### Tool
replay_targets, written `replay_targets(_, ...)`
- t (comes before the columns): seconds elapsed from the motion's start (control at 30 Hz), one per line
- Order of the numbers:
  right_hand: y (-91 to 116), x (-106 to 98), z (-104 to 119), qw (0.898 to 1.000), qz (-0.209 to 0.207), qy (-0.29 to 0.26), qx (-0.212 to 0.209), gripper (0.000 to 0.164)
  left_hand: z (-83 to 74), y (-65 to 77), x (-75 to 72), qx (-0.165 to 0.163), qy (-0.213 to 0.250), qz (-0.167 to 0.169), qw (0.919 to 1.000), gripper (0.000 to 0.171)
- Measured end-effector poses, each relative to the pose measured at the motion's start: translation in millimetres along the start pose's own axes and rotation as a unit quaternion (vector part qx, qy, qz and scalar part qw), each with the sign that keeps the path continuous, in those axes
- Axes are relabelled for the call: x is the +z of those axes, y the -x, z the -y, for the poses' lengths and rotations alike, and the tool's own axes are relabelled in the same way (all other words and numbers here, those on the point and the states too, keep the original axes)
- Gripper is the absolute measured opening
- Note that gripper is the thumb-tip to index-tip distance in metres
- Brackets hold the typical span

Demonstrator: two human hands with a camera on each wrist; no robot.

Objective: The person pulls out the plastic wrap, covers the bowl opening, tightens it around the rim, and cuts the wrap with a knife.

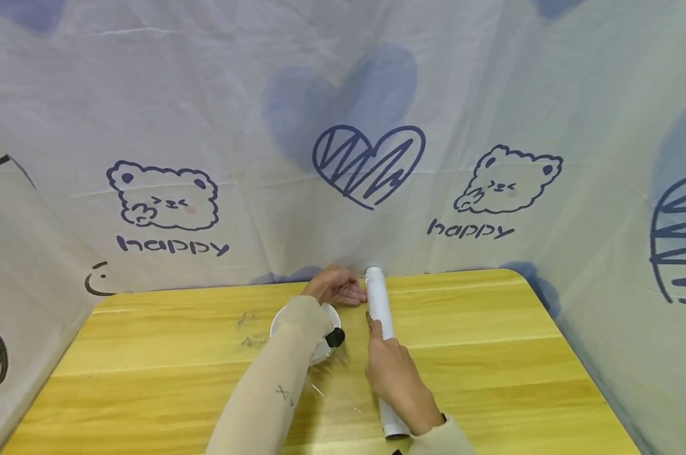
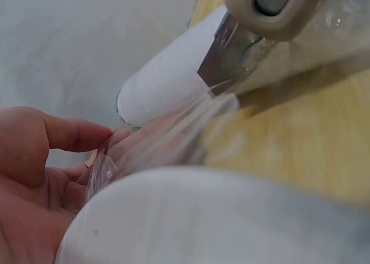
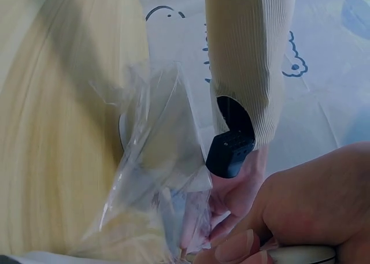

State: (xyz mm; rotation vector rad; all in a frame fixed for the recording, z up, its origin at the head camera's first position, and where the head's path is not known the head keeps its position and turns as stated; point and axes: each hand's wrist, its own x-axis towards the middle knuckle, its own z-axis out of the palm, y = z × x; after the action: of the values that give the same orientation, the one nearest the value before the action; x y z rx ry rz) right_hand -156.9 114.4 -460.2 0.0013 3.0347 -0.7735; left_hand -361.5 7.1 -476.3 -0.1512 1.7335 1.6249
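"Left hand (image 1: 337, 287): holding anything?"

"Yes. Pinching clear film (image 3: 155, 154) between thumb and fingertip, as seen from the left wrist, palm in plain view."

"And on the other side?"

"Fingers of the right hand (image 1: 396, 377) curled firmly round the pale handle of a knife (image 2: 238, 47), blade out."

"Blade on the film, or just off?"

"Right at the stretched strands, close beside the white roll (image 1: 379, 303). Cannot tell whether touching."

"And the roll itself?"

"Lying on the wooden table (image 1: 149, 354), far end near the hanging cloth (image 1: 234, 95), near end towards the person. Just beside the left fingertips, and partly hidden behind the right hand."

"Film where, exactly?"

"Between the left hand and the knife, in crinkled, shiny folds; also about the white bowl (image 1: 277, 323). Hard to trace in full, being see-through."

"Bowl near the roll?"

"Near, but apart, to the left. Partly covered by the left sleeve (image 1: 271, 379), with a small black box (image 1: 335, 337) at the wrist, over the bowl's right edge."

"Anything on the cloth?"

"Blue hearts, line-drawn bears, and 'happy' written twice. Also grey smudges (image 1: 250, 330) on the table, left of the bowl."
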Motion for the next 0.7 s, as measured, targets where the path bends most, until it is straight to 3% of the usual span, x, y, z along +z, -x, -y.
replay_targets(0.23, 7, -2, 1, 1.000, -0.005, 0.001, -0.012, 0.059, -1.7, 0.4, -0.7, -0.006, -0.005, 0.006, 1.0000, 0.033)
replay_targets(0.7, 23, -5, 4, 1.000, 0.009, -0.003, -0.020, 0.066, -4.3, -1.2, -0.9, -0.002, -0.019, 0.005, 0.9998, 0.030)
